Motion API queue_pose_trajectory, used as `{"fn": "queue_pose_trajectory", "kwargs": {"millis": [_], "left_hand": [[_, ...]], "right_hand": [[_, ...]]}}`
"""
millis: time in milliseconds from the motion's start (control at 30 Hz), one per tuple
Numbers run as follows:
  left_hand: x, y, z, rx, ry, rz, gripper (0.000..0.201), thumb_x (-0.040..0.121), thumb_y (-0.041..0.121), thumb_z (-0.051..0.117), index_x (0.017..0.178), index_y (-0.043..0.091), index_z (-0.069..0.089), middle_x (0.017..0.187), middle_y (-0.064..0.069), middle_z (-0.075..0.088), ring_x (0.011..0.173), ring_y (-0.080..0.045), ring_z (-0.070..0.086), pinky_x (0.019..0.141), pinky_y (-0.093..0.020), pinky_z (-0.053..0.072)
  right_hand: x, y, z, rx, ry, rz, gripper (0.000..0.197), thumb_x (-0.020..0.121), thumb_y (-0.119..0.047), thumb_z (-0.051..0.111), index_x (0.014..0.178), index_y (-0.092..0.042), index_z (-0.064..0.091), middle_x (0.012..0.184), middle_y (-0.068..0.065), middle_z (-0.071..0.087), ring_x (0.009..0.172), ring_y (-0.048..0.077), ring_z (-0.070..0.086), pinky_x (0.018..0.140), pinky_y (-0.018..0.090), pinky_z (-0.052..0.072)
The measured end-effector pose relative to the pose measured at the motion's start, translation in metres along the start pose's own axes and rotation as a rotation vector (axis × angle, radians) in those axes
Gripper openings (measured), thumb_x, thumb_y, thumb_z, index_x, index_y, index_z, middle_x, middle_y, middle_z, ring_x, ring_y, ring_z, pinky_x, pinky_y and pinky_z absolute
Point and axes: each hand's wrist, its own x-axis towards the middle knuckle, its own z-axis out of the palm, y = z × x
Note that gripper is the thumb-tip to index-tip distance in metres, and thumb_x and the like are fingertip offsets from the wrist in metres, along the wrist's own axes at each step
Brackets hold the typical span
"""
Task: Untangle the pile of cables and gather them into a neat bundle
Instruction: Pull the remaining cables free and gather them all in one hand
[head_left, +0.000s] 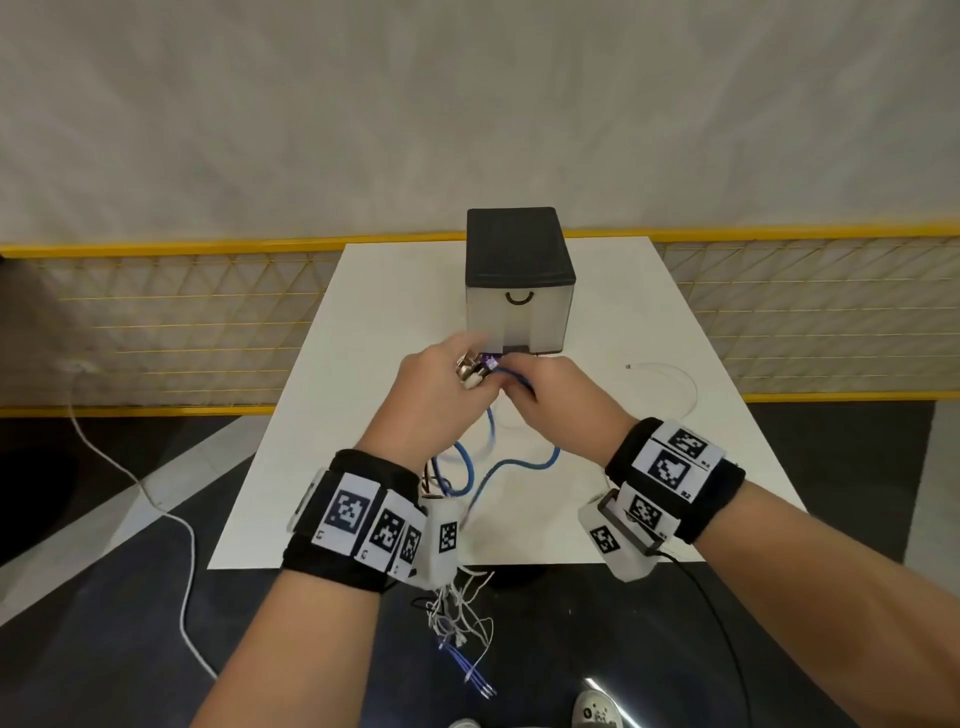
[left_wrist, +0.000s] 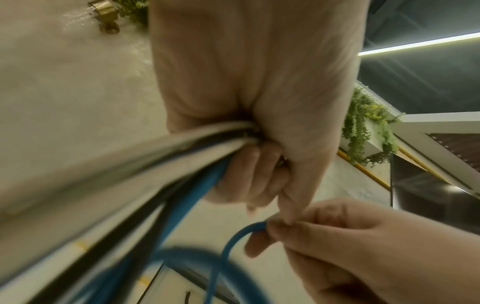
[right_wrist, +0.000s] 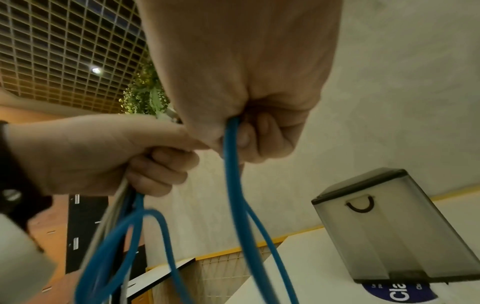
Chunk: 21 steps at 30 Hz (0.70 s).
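Above the flat white bench (head_left: 597, 322), the left hand (head_left: 434, 400) is curled into a fist around a bundle of smooth, round-sheathed cables (left_wrist: 145, 156), white, black and blue, which run side by side out of the bottom of its grip. In the head view a purple connector and some shiny metal plugs stick out at the top of that fist, between the two hands. The right hand (head_left: 558, 400) sits just beside it, knuckles almost touching, its fingers and thumb closed on a thin blue rubber-coated cable (right_wrist: 235, 185); in the right wrist view this cable drops from the grip in a long narrow loop. More blue loops (head_left: 457, 467) sag from the hands down onto the bench surface near its front edge, and a tangle of thin white and bluish wires (head_left: 462, 623) hangs below the left wrist, past the bench edge. Behind the hands, toward the far side of the bench, stands a boxy translucent grey plastic drawer unit (head_left: 519, 306) with a matte black top and a small curved black handle. To its right, a thin white cable (head_left: 670, 379) lies in a loose curve on the bench, well apart from the hands. Both wrists wear black fabric bands with square black-and-white printed markers.
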Motion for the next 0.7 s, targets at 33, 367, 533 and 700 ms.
{"fn": "queue_pose_trajectory", "kwargs": {"millis": [33,367,533,700], "left_hand": [[0.001,-0.003,0.001,0.013,-0.017,-0.041,0.029,0.087,0.037,0.070,0.113,0.024,0.069,0.096,0.006,0.071,0.091,-0.013,0.063,0.069,-0.016,0.043],[-0.008,-0.014,-0.020,-0.109,-0.056,-0.017,0.023,0.083,0.035,0.075,0.105,0.034,0.069,0.089,0.021,0.064,0.072,0.009,0.058,0.062,-0.004,0.041],[-0.013,-0.009,-0.005,-0.062,-0.102,-0.006,0.008,0.086,0.028,0.071,0.085,0.021,0.071,0.072,0.006,0.065,0.063,-0.004,0.053,0.058,-0.015,0.040],[-0.011,-0.020,-0.027,-0.203,0.219,-0.047,0.009,0.086,0.023,0.071,0.082,0.015,0.069,0.073,-0.004,0.064,0.067,-0.013,0.053,0.063,-0.026,0.044]], "right_hand": [[-0.003,-0.001,-0.003,0.023,0.023,-0.002,0.021,0.097,-0.020,0.048,0.105,-0.011,0.065,0.087,0.009,0.070,0.078,0.027,0.062,0.070,0.039,0.049],[-0.036,0.007,-0.002,0.286,-0.111,0.104,0.012,0.098,-0.029,0.048,0.093,-0.019,0.052,0.066,0.012,0.053,0.054,0.024,0.054,0.059,0.035,0.049],[-0.023,-0.011,-0.007,0.393,-0.011,0.065,0.012,0.099,-0.023,0.047,0.094,-0.014,0.053,0.064,0.001,0.052,0.056,0.014,0.053,0.059,0.023,0.045],[-0.039,0.012,0.002,0.286,-0.212,0.181,0.016,0.101,-0.013,0.039,0.091,-0.012,0.052,0.090,0.003,0.062,0.085,0.016,0.062,0.076,0.026,0.046]]}}
